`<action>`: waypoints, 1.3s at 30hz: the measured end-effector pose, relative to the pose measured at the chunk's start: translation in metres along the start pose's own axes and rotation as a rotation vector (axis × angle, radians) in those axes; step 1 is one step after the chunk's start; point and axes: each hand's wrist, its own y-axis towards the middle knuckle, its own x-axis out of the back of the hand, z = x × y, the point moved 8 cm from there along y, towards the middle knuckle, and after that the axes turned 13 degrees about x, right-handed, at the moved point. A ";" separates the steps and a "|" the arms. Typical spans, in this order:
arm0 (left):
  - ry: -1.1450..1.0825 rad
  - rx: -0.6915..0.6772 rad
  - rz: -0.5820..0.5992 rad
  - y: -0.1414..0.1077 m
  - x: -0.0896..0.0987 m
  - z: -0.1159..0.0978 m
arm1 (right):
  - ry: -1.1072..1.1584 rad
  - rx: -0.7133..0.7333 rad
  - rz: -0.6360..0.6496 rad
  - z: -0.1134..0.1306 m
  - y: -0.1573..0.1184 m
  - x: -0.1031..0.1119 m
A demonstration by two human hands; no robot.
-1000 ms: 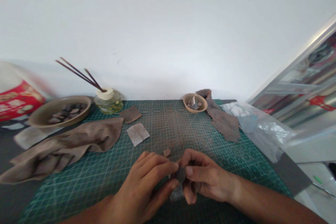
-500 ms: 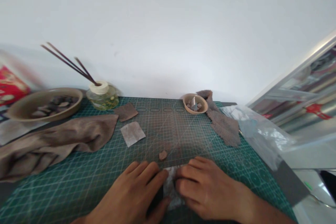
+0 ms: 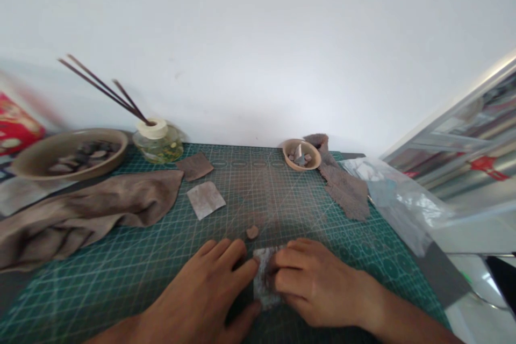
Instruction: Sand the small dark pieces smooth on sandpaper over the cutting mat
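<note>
A mottled-grey rectangular sheet (image 3: 260,279), long axis pointing forward, is touched by the left hand (image 3: 197,287), fingers parted; a dark, blurred piece (image 3: 271,270) is apparently gripped by the right hand's (image 3: 318,285) curled fingers.

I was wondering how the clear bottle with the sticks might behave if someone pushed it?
The clear bottle looks squat and broad, so it would probably slide before tipping. Its smooth, see-through wall suggests glass or plastic, perhaps slippery to the fingers. The sticks lean well out to one side, so they might sway or shift.
</note>
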 end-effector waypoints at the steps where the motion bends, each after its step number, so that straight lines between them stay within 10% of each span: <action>1: -0.001 -0.002 0.004 0.000 0.001 -0.001 | -0.004 -0.036 -0.017 -0.004 0.000 0.003; 15: 0.016 0.024 0.030 0.001 0.001 -0.001 | 0.051 -0.141 -0.064 -0.017 -0.007 0.009; 21: 0.004 0.017 0.029 0.001 0.000 -0.001 | 0.063 0.053 0.038 0.003 -0.002 -0.001; 27: 0.031 0.014 0.006 0.002 0.001 -0.001 | 0.048 -0.138 -0.041 -0.019 -0.007 0.011; 33: 0.028 0.011 0.022 0.002 0.000 -0.001 | 0.041 0.024 0.041 -0.001 -0.003 0.002; 39: 0.021 0.030 0.045 0.003 -0.001 0.000 | 0.022 -0.141 -0.012 -0.022 -0.006 0.012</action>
